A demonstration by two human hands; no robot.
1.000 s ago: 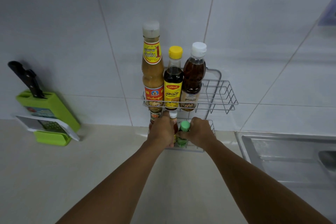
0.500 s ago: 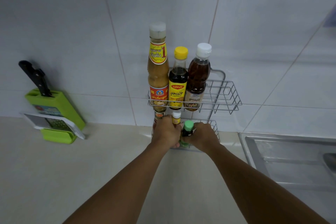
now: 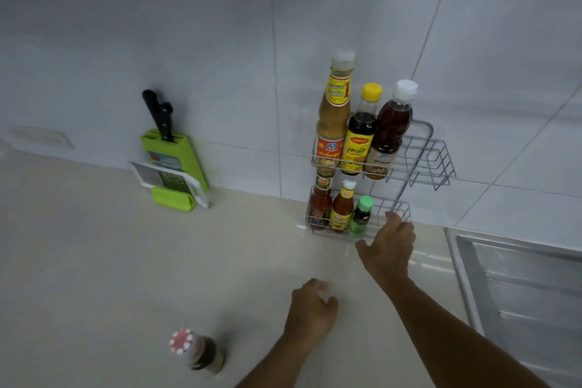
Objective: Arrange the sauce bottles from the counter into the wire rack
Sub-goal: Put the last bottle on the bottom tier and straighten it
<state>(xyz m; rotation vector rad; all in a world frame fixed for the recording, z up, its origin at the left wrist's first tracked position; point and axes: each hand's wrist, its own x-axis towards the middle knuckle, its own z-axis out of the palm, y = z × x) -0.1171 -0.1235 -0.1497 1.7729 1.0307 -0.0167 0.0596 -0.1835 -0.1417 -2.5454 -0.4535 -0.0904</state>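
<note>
A two-tier wire rack hangs against the tiled wall. Its upper tier holds a tall tan sauce bottle, a dark yellow-capped bottle and a brown white-capped bottle. The lower tier holds two red sauce bottles and a small green-capped bottle. On the counter at the front stands a dark bottle with a red-and-white cap. My right hand is empty, fingers spread, just in front of the lower tier. My left hand hovers over the counter, loosely curled, holding nothing.
A green knife block with a black-handled knife and a grater lean against the wall at the left. A steel sink lies to the right of the rack. The beige counter spreads across the left.
Both hands have let go of the small bottles in the lower tier and pulled back. My left hand moved down toward the counter. The view swung left, showing the dark bottle.
</note>
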